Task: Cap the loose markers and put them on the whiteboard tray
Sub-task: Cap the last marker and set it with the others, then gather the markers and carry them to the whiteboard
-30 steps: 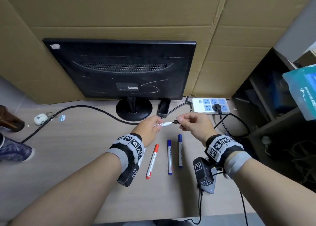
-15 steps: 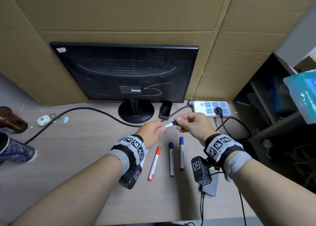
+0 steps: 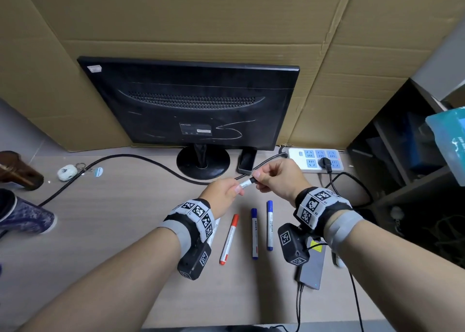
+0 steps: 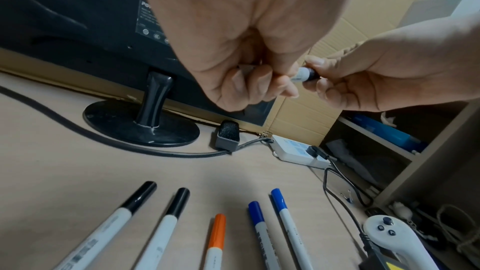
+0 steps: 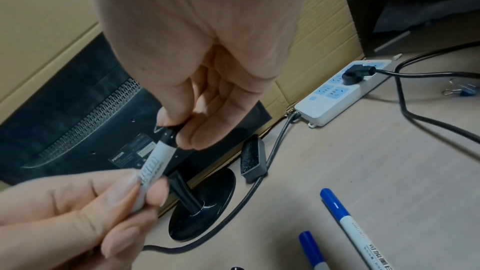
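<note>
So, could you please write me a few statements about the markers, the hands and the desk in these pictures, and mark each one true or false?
1. Both hands hold the same black marker. True: the left hand grips its barrel and the right hand pinches its black cap.
2. Two blue-capped markers lie side by side on the desk. True.
3. The red-capped marker lies to the right of the blue ones. False: it lies to their left.
4. Nothing is plugged into the power strip. False: a black plug sits in it.
5. The monitor shows its back to the person. True.
</note>
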The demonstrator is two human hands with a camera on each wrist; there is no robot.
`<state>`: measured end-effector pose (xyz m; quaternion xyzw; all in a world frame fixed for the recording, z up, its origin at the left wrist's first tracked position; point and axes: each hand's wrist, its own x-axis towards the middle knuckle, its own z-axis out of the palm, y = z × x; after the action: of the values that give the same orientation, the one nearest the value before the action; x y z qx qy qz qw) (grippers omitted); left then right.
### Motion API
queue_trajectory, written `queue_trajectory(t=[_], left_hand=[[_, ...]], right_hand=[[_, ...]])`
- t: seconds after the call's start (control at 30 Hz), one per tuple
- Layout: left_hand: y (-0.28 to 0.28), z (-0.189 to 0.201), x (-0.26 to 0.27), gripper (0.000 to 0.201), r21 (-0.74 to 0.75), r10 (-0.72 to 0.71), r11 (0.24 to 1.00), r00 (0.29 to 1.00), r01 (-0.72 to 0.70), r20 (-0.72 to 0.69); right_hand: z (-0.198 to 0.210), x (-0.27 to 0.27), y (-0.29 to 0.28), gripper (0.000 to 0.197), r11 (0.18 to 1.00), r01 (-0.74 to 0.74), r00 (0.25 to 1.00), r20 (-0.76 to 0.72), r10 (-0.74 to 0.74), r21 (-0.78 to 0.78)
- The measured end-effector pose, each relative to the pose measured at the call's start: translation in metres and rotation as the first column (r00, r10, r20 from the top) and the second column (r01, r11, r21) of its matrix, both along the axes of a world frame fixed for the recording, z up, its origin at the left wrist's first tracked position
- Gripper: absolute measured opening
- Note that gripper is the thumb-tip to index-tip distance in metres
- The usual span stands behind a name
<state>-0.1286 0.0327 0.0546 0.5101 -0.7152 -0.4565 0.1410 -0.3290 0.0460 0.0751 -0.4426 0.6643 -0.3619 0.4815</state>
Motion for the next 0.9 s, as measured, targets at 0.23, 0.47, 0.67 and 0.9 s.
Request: queue_trajectory(t=[0.23, 0.47, 0.67, 0.9], left_hand=[[0.006, -0.015, 0.003, 0.035, 0.135, -0.084, 0.989, 0.973, 0.056, 0.214], [0.035, -0.076, 0.025, 0.091, 0.194, 0.024, 0.963, 0.778, -0.186, 0.628], [0.046, -0.116, 0.017, 0.107, 0.123, 0.068, 0.970, 0.719, -0.210, 0.692], [0.044, -0.128, 0.017, 0.108, 0.081, 0.153, 0.964, 0.775, -0.255, 0.613]], right_hand=[[-0.012, 0.010, 0.004, 0.019, 0.985, -0.161, 0.972, -0.164, 0.169, 0.061], [-0.070, -0.005, 0.035, 0.040, 0.948, -0.025, 0.903, -0.400, 0.158, 0.317], [-0.103, -0.022, 0.061, 0.051, 0.902, 0.077, 0.873, -0.466, 0.145, 0.425], [-0.112, -0.023, 0.069, 0.042, 0.886, 0.083, 0.858, -0.485, 0.169, 0.456]])
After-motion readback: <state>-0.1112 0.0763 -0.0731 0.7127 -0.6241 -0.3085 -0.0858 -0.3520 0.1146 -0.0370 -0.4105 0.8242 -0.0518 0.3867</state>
